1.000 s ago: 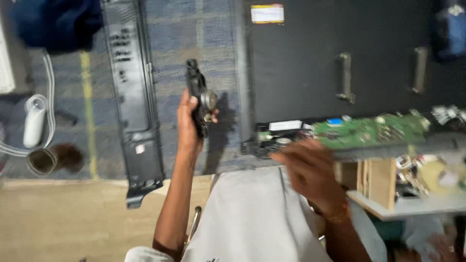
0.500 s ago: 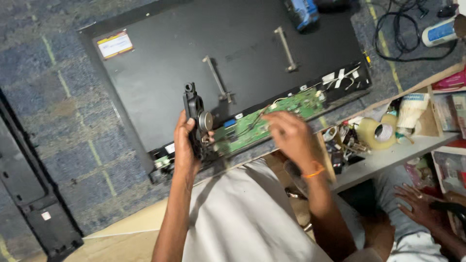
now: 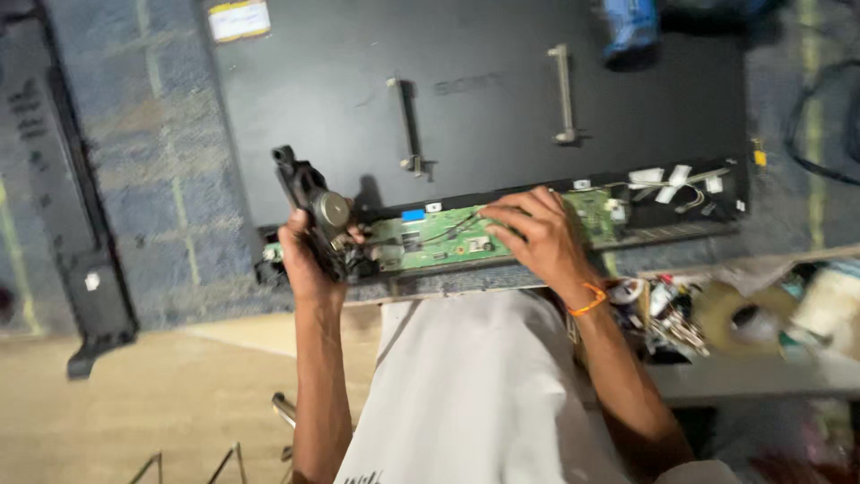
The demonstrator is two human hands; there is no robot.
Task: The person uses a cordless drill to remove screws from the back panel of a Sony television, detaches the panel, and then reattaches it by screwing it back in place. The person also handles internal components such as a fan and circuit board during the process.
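Mid-dismantling: left hand (image 3: 309,255) clenched round black speaker module (image 3: 309,202) just left of green circuit board (image 3: 448,237), right hand (image 3: 537,235) spread open upon it, likely needing careful unfastening next.

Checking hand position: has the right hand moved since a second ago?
Yes. The right hand has come forward onto the green circuit board; earlier it hovered just short of it.

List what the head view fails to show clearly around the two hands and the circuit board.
- Green circuit board: its middle is covered by the right hand; parts too blurred to identify.
- Black speaker part: lower end hidden in the left hand.
- Clutter on the shelf: motion blur, items indistinct.
- Blue object: cut off by the top edge.
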